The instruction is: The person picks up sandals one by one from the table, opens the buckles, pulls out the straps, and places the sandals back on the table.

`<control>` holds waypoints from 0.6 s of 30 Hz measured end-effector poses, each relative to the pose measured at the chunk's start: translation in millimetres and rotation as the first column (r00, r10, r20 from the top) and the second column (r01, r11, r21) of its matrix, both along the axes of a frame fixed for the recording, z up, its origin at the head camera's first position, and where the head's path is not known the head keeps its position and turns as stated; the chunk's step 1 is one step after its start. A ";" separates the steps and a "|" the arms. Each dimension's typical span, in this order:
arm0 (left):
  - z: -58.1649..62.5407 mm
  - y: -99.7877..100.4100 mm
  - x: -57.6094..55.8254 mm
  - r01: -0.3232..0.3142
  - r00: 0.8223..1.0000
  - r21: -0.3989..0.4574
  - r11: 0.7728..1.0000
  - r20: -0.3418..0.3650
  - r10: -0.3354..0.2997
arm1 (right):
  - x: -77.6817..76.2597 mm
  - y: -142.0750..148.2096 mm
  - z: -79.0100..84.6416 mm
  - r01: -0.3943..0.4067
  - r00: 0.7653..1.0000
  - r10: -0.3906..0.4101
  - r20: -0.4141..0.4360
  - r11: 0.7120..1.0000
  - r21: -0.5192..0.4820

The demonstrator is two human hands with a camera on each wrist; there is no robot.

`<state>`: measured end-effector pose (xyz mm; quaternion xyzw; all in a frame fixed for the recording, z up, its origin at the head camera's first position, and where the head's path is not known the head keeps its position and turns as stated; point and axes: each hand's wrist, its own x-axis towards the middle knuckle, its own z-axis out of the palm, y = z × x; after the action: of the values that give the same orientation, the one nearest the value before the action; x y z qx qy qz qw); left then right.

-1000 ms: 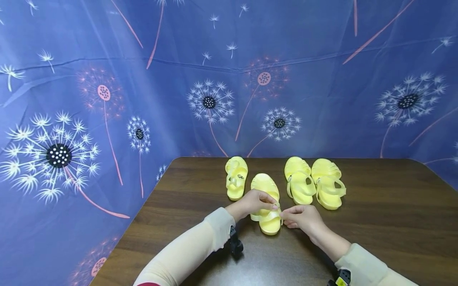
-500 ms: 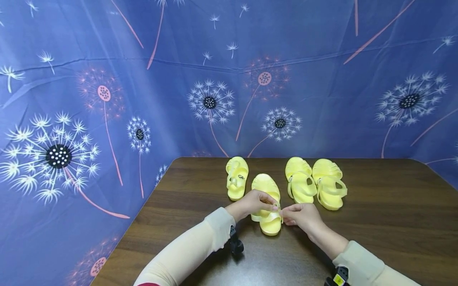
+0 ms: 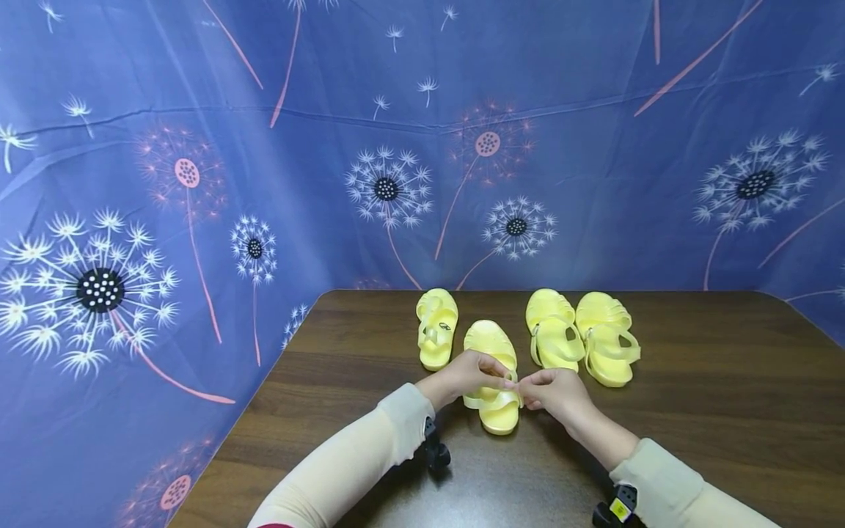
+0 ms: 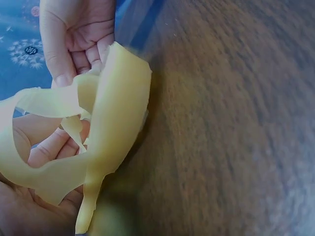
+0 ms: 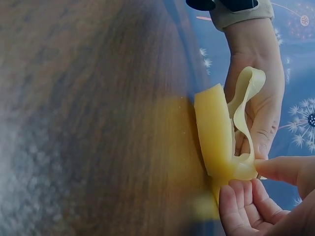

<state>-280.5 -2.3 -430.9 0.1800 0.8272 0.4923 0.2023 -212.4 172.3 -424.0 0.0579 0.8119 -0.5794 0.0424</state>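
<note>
A yellow sandal lies sole-down on the table, toe pointing away, between my two hands. From the left, my left hand reaches over its middle, thumb and fingers pinching the strap at the right side. My right hand pinches the sandal's ankle strap at the same side, its fingertips meeting the left hand's. In the left wrist view the heel stands in front of the fingers, and the strap loops to the left. The fastening itself is mostly hidden by the fingers.
One more yellow sandal lies behind on the left, with its strap folded over. A pair stands at the back right: one sandal beside another. The brown wooden table ends at a blue dandelion-print cloth.
My right hand has moved slightly up and left along the strap, closing in on the left hand's fingertips. The left hand and the sandals have hardly moved.
</note>
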 end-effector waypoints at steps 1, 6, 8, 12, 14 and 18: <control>-0.2 0.5 -0.3 0.004 1.000 0.000 1.000 -0.005 -0.004 | 0.4 0.0 0.0 -0.002 1.000 0.002 0.006 1.000 -0.006; -1.3 3.4 -1.8 0.008 0.999 -0.017 1.000 -0.031 -0.009 | 1.8 3.0 -1.1 -0.020 0.999 0.022 0.035 0.998 -0.059; -2.3 3.0 -2.1 0.011 0.999 -0.026 1.000 -0.037 -0.012 | 3.7 4.7 -3.6 -0.033 0.998 0.036 0.042 0.996 -0.082; -3.8 0.1 -2.7 0.016 0.999 -0.029 0.999 -0.032 -0.017 | 8.3 6.5 -11.1 -0.064 0.997 0.068 0.035 0.992 -0.113; -3.9 -1.0 -3.4 0.013 0.999 -0.031 0.999 -0.033 -0.014 | 9.7 5.9 -13.0 -0.071 0.997 0.075 0.026 0.991 -0.117; -4.1 -2.1 -4.2 0.015 0.999 -0.024 1.000 -0.036 -0.016 | 10.1 3.9 -13.5 -0.059 0.998 0.063 0.028 0.990 -0.129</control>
<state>-284.7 -4.4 -434.9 0.1928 0.8352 0.4774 0.1931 -202.3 176.2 -437.5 0.0393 0.7737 -0.6277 0.0766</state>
